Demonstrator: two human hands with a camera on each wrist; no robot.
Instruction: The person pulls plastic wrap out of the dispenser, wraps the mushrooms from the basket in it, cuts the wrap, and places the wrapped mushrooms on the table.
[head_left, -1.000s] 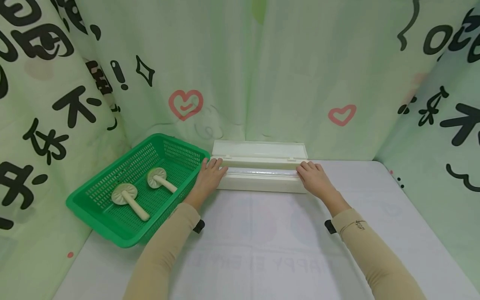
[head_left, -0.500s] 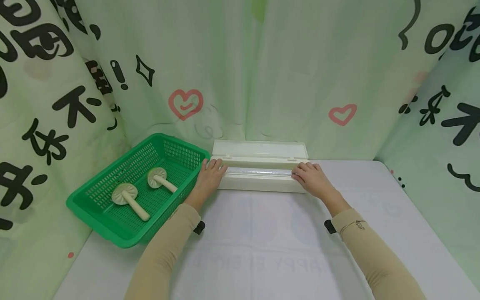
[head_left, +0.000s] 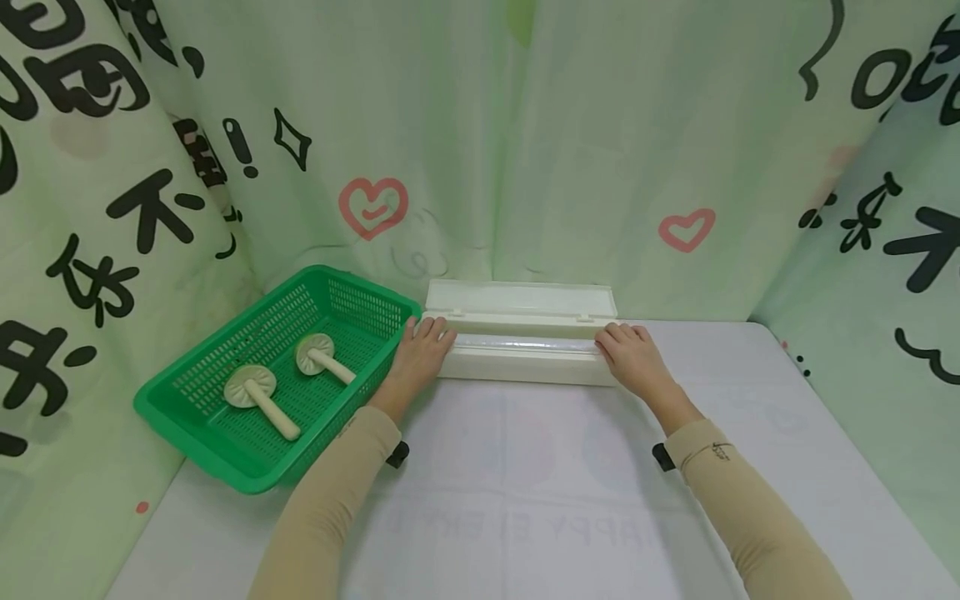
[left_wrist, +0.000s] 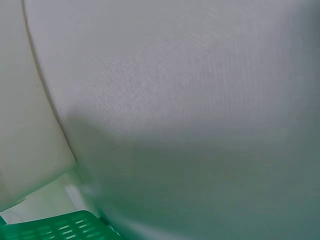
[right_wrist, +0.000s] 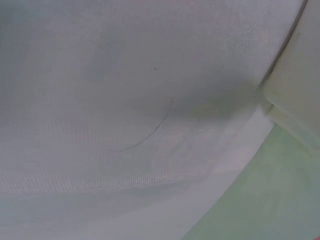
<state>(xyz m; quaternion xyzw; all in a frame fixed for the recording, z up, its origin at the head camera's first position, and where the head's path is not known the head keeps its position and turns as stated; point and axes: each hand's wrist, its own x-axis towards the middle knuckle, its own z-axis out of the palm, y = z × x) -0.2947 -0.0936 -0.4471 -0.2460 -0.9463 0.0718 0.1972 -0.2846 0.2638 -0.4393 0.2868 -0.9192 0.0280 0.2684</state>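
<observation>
A long cream box (head_left: 525, 362) lies across the back of the table with its lid (head_left: 519, 297) hinged up against the curtain; a shiny roll of clear film (head_left: 525, 342) shows inside. My left hand (head_left: 420, 357) rests on the box's left end, fingers laid over the edge. My right hand (head_left: 630, 357) rests on the right end the same way, fingers at the film. The left wrist view shows only the box's wall (left_wrist: 25, 125), the cloth and a corner of the green basket (left_wrist: 60, 227). In the right wrist view only the box's corner (right_wrist: 295, 95) and cloth appear.
A green slotted basket (head_left: 225, 454) sits at the left with two pale mushrooms (head_left: 258, 396) (head_left: 321, 354) inside. The table (head_left: 525, 483) has a white cloth cover. Green printed curtains (head_left: 570, 167) close in the back and both sides.
My right hand slid slightly left along the box half a second ago, then came back to the right end. The left hand and the box have stayed put.
</observation>
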